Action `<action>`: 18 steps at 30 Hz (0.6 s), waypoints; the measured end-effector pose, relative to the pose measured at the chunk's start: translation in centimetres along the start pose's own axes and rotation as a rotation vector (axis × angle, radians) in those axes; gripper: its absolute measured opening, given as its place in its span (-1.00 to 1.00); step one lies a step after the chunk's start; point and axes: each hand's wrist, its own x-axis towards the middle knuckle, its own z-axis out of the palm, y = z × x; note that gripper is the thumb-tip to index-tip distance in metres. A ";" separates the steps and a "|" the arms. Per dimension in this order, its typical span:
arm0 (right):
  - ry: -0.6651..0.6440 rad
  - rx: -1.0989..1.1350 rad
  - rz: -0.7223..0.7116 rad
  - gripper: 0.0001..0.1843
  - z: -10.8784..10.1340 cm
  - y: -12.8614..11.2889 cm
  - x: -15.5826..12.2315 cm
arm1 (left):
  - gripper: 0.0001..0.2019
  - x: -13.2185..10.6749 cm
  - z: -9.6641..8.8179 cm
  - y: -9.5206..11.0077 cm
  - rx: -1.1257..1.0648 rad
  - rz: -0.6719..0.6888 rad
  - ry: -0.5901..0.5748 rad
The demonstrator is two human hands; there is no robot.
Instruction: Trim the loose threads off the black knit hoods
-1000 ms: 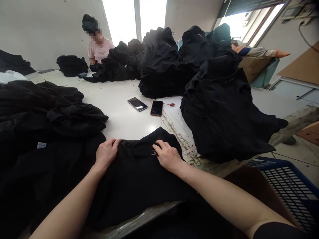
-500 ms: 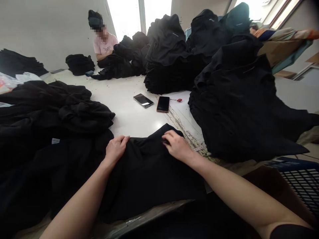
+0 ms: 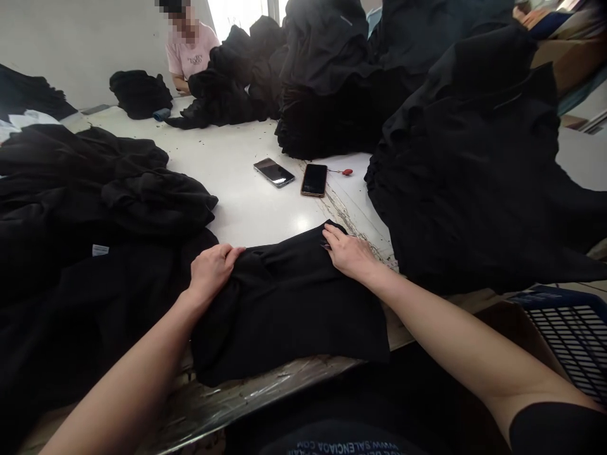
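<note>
soft black knit cloth [image 3: 289,316] | left hand [image 3: 212,272] | right hand [image 3: 348,254] | both atop; grip unclear

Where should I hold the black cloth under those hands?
Probably by its far edge, coming down from above with a hand at each end, where the left hand and right hand rest. The black cloth lies flat and soft on the white table, and it bunches into folds by the left hand, so fingers can likely pinch it there.

the left hand [image 3: 212,273] curves slightly, the right hand [image 3: 349,255] lies flatter, both reaching well forward.
</note>
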 end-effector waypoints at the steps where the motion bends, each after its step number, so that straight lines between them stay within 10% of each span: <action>1: 0.007 0.008 0.000 -0.58 -0.3 -0.1 -0.2 | -0.70 -0.2 0.0 0.3 -0.012 0.016 0.001; 6: 0.165 0.235 -0.075 -0.70 -2.5 -1.8 -2.3 | -0.77 -2.7 -1.8 3.9 -0.163 0.217 0.183; 13: 0.324 0.308 -0.184 -0.79 -5.3 -5.1 -4.3 | -0.75 -5.1 -0.4 8.7 -0.009 0.218 -0.298; 18: 0.180 0.425 -0.139 -0.80 -7.1 -5.0 -3.8 | -0.77 -4.4 0.2 7.6 -0.369 0.078 -0.338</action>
